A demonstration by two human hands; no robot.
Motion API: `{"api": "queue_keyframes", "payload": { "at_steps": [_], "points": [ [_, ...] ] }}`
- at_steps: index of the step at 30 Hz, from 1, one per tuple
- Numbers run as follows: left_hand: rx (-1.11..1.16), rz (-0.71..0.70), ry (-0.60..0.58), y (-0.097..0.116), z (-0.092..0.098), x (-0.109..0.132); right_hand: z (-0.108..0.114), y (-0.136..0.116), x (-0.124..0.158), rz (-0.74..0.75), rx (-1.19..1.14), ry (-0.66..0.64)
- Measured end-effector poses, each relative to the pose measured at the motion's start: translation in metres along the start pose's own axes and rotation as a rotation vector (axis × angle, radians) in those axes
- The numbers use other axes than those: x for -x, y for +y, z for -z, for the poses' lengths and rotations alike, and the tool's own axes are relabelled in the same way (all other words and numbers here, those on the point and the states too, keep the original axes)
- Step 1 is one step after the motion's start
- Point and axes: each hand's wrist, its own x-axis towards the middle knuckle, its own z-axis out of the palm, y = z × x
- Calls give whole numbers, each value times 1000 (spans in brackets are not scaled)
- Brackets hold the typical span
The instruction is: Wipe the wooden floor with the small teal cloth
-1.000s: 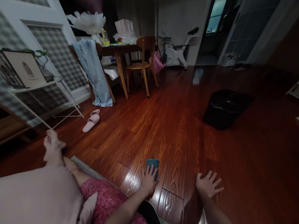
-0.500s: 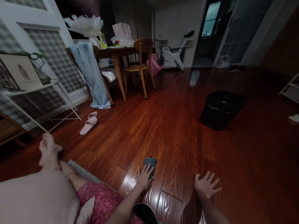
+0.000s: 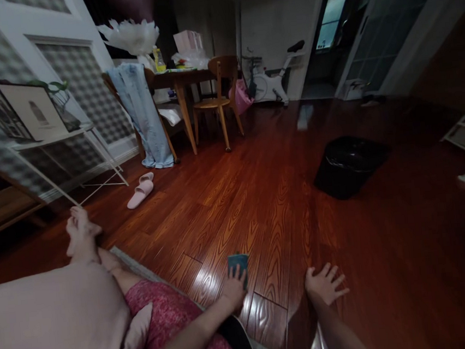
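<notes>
A small dark teal cloth or pad (image 3: 237, 262) lies flat on the wooden floor in front of me; which of the two, I cannot tell. My left hand (image 3: 234, 290) rests palm down over its near part, fingers stretched forward onto it. The hand hides the cloth's lower end. To the right, my right hand (image 3: 325, 285) leans palm down on bare floorboards with its fingers spread wide. Nothing is in it.
A black trash bin (image 3: 349, 168) stands on the floor ahead to the right. Pink slippers (image 3: 140, 193) lie ahead on the left, near a white side table (image 3: 48, 138). A pillow (image 3: 53, 323) covers my lap. Farther off are a wooden chair (image 3: 219, 103) and an exercise bike (image 3: 273, 85).
My left hand and the teal cloth have come slightly nearer to my body. The right hand stays planted. The whole view has shifted a little.
</notes>
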Motion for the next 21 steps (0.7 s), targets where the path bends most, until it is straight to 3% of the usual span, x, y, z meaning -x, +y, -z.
{"api": "queue_keyframes", "payload": {
  "at_steps": [4, 7, 10, 13, 17, 19, 21],
  "points": [
    [75, -381, -31, 33, -15, 4, 1, 0, 1, 9, -1, 11],
    [99, -395, -11, 28, -10, -2, 2, -1, 2, 12, 5, 18],
    [112, -219, 21, -2, 7, -12, 2, -3, 3, 9, -3, 41],
    [117, 43, 68, -48, 27, -15, 0, -3, 3, 7, -7, 59],
    [124, 503, 155, -107, 37, 0, -2, -1, 2, 6, 19, 45],
    [128, 686, 192, -122, 35, 8, -3, -1, 2, 4, 28, 36],
    [130, 752, 208, -123, 31, 12, -2, -2, 2, 1, 32, 34]
  ]
}}
